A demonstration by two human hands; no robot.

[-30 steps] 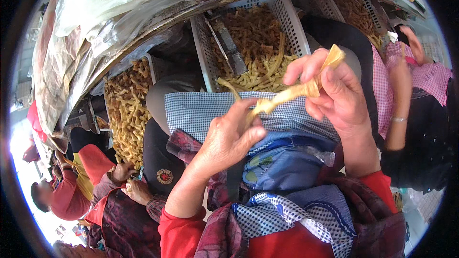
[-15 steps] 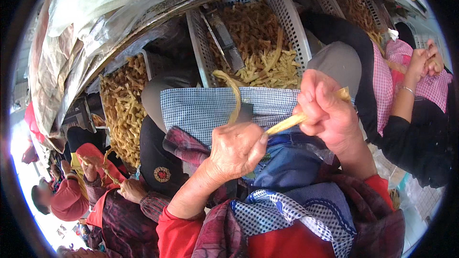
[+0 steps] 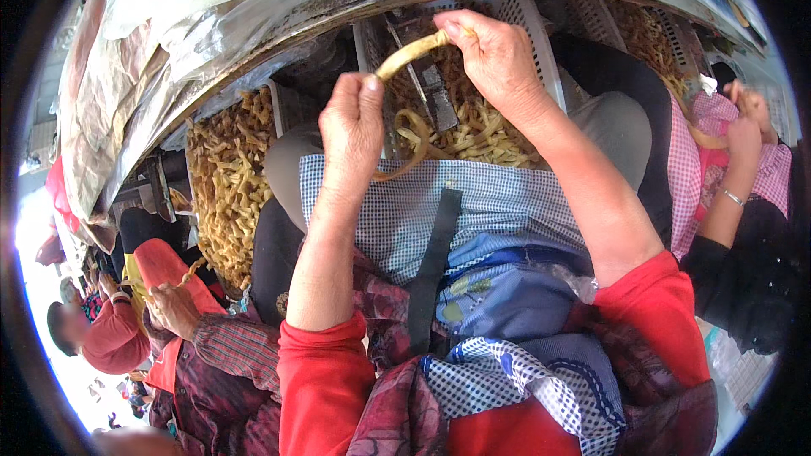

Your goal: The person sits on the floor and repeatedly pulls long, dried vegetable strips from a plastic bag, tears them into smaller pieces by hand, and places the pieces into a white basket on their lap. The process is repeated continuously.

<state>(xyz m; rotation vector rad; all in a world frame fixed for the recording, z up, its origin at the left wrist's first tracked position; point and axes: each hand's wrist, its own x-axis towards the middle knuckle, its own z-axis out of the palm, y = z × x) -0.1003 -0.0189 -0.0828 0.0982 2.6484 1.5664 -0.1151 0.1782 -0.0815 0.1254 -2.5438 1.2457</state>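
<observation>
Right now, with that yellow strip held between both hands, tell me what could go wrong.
The yellow strip spans from the left hand to the right hand, each gripping an end of that stretch; a hard pull might tear it or slip it free. A loose curl hangs beside the left wrist, near the dark metal piece, so it could snag there.
</observation>
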